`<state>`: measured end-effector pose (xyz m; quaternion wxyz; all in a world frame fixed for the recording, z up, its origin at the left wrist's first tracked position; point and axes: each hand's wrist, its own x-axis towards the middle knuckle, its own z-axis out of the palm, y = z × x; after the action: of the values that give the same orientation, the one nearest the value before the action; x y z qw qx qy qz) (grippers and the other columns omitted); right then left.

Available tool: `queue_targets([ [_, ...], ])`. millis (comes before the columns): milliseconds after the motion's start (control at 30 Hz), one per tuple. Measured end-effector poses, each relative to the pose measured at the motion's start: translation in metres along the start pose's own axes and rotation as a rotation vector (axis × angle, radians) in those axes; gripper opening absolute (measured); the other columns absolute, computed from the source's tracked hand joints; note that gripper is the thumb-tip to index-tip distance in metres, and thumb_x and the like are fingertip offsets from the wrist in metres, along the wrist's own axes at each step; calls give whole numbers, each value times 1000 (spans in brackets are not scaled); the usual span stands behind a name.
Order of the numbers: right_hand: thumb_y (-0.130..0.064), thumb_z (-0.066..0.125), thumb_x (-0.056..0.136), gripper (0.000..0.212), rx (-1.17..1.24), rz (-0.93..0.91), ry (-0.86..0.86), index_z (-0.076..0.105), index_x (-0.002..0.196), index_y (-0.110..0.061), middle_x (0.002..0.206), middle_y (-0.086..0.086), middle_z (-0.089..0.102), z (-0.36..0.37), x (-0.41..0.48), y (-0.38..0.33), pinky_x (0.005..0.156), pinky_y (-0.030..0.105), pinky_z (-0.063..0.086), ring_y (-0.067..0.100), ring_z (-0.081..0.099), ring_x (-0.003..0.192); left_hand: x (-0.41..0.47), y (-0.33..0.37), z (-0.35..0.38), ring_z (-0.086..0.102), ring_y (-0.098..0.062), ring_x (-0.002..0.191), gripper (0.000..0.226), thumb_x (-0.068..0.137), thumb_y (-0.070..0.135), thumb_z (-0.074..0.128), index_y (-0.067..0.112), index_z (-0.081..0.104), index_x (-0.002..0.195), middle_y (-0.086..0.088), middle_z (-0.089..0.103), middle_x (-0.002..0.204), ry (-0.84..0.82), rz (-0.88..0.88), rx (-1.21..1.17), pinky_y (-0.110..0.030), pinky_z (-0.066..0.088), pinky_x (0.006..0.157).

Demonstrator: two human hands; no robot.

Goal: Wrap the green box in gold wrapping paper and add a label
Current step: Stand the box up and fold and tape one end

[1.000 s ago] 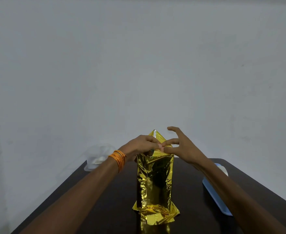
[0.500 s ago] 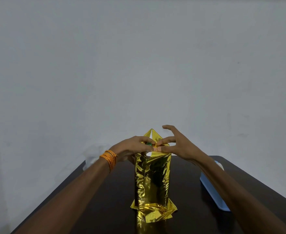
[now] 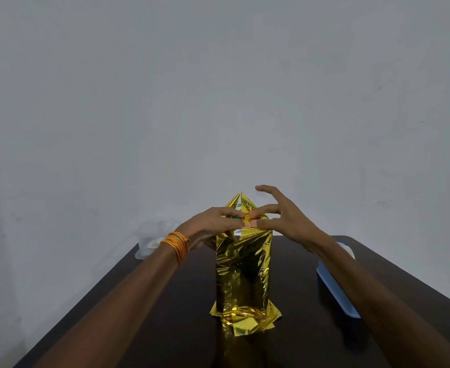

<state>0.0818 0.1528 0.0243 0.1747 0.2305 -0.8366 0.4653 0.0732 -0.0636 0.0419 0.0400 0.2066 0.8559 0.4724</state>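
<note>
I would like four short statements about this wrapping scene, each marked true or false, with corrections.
1. The gold-wrapped box stands upright on the dark table. True.
2. Only one hand touches the box. False: the left hand and the right hand both pinch its top.
3. A blue tray lies right of the box. True.
4. The orange band sits on the right wrist. False: it is on the left wrist.

Upright mid-table [image 3: 293, 274], wrapped box [image 3: 241, 274]; far left, plastic container [image 3: 152, 235]; right, tray [image 3: 335, 293]; left hand [image 3: 210, 221], right hand [image 3: 285, 221] atop box.
</note>
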Motion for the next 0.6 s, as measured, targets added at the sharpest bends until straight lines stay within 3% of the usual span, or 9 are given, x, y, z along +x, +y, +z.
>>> queue_targets([
  [100,-33,77,86,54,-18,-52,148,51,132,-43,117,-13,67,3,-5,-7,87,22,49,4,59,115,1,-3,-2,49,-18,108,48,88,40,71,35,59,134,2,47,133,-3,-7,1,-40,46,87],
  [233,-28,67,95,11,67,-51,300,72,102,-21,101,-8,72,-3,-4,-24,84,33,57,12,67,98,4,-4,-3,42,-30,133,50,87,40,73,34,60,134,-4,42,150,0,9,1,-47,43,104],
  [367,-26,69,93,11,-6,-6,181,75,95,-17,84,-1,76,-11,0,-34,71,28,49,8,66,78,4,-5,-2,38,-32,138,51,86,42,73,34,59,134,-6,39,155,-2,2,-4,-48,42,103],
  [500,-23,70,92,8,-113,-18,34,76,96,-19,82,-2,75,-14,5,-41,66,18,43,-1,65,74,3,-3,-2,39,-32,137,52,86,41,73,34,59,135,-7,39,154,-6,-3,0,-41,41,94],
  [567,-21,72,91,15,-121,-24,-5,75,105,-21,81,-5,75,-13,9,-46,69,18,43,-2,67,74,2,-2,-1,37,-31,139,52,86,41,73,33,59,135,-6,39,154,-5,6,11,-41,40,99],
  [600,-21,73,90,28,-119,-16,-32,70,117,-24,81,-3,76,-13,11,-47,75,20,45,0,69,77,2,-2,-1,37,-31,139,51,86,41,74,33,60,134,-6,39,154,-1,8,7,-40,40,99],
])
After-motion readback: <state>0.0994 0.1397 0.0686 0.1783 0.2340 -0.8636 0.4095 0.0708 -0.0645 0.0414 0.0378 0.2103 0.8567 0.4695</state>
